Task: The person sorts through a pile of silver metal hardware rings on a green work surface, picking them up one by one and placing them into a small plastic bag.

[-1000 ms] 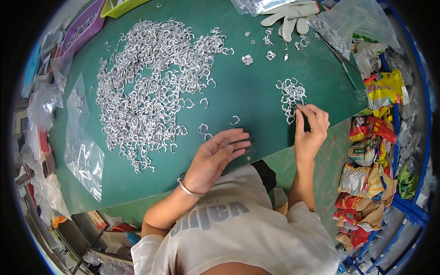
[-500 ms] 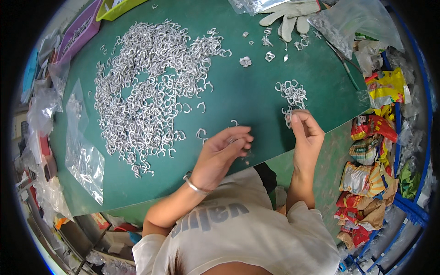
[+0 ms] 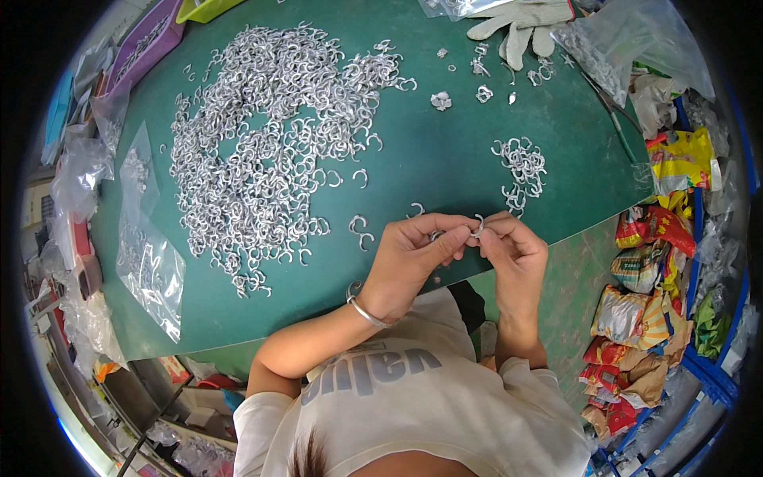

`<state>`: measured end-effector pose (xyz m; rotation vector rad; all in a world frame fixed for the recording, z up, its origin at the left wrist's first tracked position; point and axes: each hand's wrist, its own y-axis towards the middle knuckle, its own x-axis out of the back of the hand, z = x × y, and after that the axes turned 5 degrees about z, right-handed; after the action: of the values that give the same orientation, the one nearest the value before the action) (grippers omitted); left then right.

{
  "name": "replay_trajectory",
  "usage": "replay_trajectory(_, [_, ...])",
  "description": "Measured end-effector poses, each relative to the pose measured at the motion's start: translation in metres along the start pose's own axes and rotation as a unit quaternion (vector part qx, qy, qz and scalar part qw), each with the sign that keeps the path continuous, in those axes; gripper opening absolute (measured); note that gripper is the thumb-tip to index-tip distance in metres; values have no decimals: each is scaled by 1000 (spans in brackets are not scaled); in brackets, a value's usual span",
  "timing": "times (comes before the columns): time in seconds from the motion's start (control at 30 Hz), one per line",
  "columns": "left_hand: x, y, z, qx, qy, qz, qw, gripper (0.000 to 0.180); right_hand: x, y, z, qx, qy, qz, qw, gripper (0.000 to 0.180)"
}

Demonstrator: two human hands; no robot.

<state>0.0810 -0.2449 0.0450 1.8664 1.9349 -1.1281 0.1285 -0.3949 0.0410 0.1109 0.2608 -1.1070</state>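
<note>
Near the table's front edge, my left hand (image 3: 413, 258) and my right hand (image 3: 513, 254) meet fingertip to fingertip. Between them sits a small silver C-shaped metal ring (image 3: 478, 226), pinched from both sides. Another ring (image 3: 435, 235) shows within the curled fingers of my left hand; how many it holds is hidden. Just beyond my right hand lies a small pile of like rings (image 3: 522, 168). A far larger heap of the rings (image 3: 262, 151) spreads over the left half of the green table (image 3: 429, 167), with a few strays close to my left hand.
Purple (image 3: 151, 44) and yellow-green (image 3: 203, 9) bins stand at the far left. Clear plastic bags (image 3: 151, 270) lie along the left edge. A work glove (image 3: 520, 28), small metal ornaments (image 3: 441, 100) and green-handled pliers (image 3: 616, 127) are at the far right. Coloured packets (image 3: 636, 310) fill the right side.
My right hand has come away from the small pile, moving left and nearer to me. My left hand has shifted right to meet it, and a ring now shows between their fingertips.
</note>
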Motion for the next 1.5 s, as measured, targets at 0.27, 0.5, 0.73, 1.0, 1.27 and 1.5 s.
replay_trajectory(0.27, [2,-1,-5,13,-187,28,982,35,-3,-2,-6,-14,-12,-55,998,9])
replay_trajectory(0.5, [10,-3,-9,15,-259,53,964,48,-6,9,-14,-3,-99,-79,992,11])
replay_trajectory(0.73, [23,-12,-4,-36,-253,65,965,55,-16,12,-4,119,-353,12,928,23])
replay_trajectory(1.0, [32,-25,4,-79,-69,60,993,54,-29,12,-5,192,-484,113,846,22])
replay_trajectory(1.27, [44,-43,0,-60,29,-8,998,49,-39,5,-21,102,-298,142,938,18])
replay_trajectory(1.5, [45,-49,4,-137,-3,-31,990,51,-57,9,-17,105,-362,132,917,16])
